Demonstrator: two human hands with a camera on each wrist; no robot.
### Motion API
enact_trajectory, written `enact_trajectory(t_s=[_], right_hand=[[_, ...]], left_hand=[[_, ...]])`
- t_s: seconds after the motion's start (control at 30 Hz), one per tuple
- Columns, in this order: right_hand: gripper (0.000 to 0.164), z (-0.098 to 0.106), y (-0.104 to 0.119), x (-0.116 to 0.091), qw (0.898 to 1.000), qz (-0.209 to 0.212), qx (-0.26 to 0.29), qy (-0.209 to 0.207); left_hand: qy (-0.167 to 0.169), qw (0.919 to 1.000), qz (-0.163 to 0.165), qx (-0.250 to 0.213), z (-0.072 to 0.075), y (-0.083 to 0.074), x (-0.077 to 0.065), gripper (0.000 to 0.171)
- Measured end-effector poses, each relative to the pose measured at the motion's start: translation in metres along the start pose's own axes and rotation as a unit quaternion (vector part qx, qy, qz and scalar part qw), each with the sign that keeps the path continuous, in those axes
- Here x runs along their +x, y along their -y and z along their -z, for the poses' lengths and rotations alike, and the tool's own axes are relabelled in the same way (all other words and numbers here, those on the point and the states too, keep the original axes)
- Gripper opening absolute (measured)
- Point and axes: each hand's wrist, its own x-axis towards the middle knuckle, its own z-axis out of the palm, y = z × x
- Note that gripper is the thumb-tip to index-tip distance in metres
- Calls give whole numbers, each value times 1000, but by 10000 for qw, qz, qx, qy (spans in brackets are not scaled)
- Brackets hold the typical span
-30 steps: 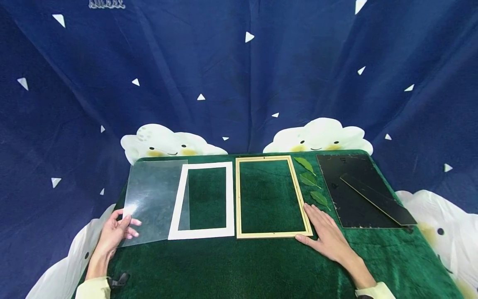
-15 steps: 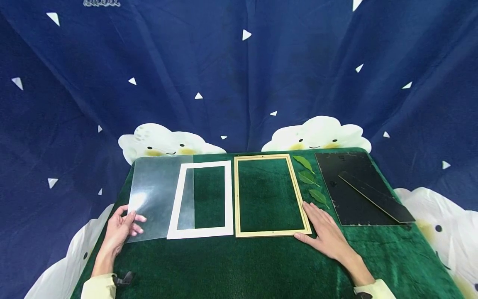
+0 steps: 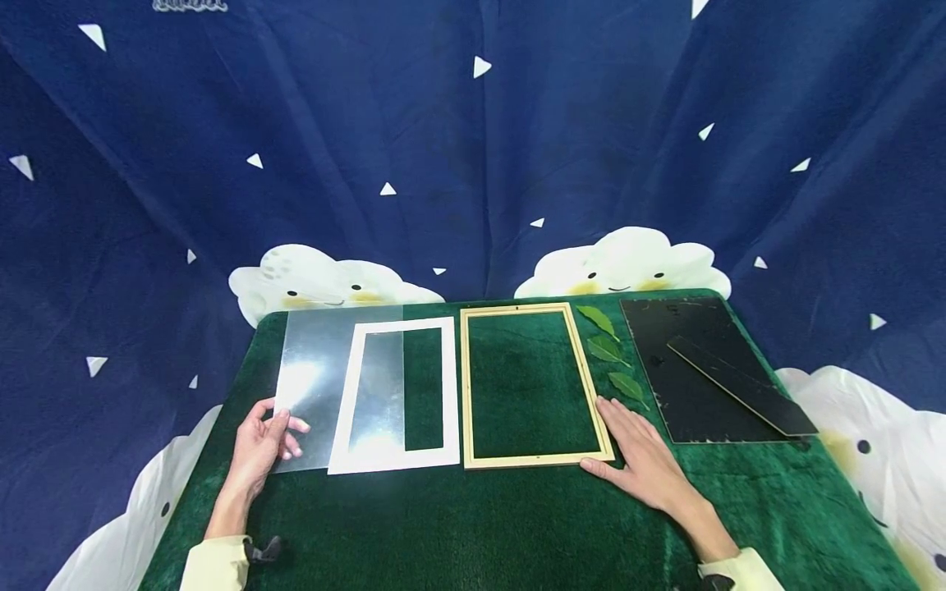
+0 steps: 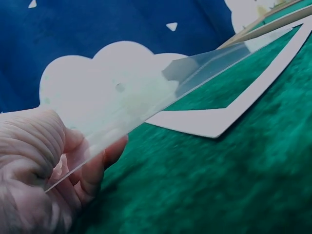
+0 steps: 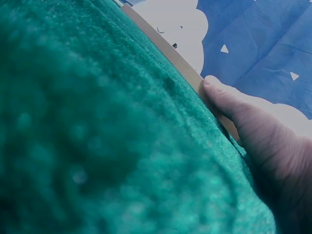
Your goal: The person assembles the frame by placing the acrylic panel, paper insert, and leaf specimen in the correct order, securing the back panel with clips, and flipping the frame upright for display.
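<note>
My left hand [image 3: 260, 447] pinches the left edge of a clear sheet [image 3: 314, 349] between thumb and fingers. In the left wrist view, the clear sheet [image 4: 204, 70] is tilted above the green cloth. Its right part overlaps a white mat board [image 3: 450, 386], which lies flat. Right of the mat board is a light wooden picture frame [image 3: 535, 460] with an open middle. My right hand [image 3: 646, 464] rests at the frame's near right corner, fingers straight along the side and the thumb [image 5: 219, 92] against the near edge.
Three green leaves [image 3: 608, 350] lie in a column right of the frame. Farther right is a black backing board [image 3: 680, 394] with its stand leg [image 3: 739, 386] slanting across it. Green cloth [image 3: 443, 533] covers the table, and a blue cloud-printed curtain [image 3: 436, 107] hangs behind.
My left hand has moved to the right with the clear sheet, which now overlaps more of the white mat board. My right hand stays at the frame's corner. The head view has shifted slightly.
</note>
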Motion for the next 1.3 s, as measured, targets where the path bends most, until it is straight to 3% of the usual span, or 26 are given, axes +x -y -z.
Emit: enact_trajectory(t_s=[0.43, 0.83, 1.3], right_hand=[[103, 2, 1, -1, 10000, -53, 28, 13], [103, 0, 3, -4, 9998, -123, 38, 138], [104, 5, 2, 0, 9998, -103, 40, 189]], left_hand=[[-72, 9999, 19, -98, -33, 5, 1, 21], [38, 9997, 230, -10, -52, 3, -9, 32], [90, 9997, 230, -32, -74, -5, -4, 31]])
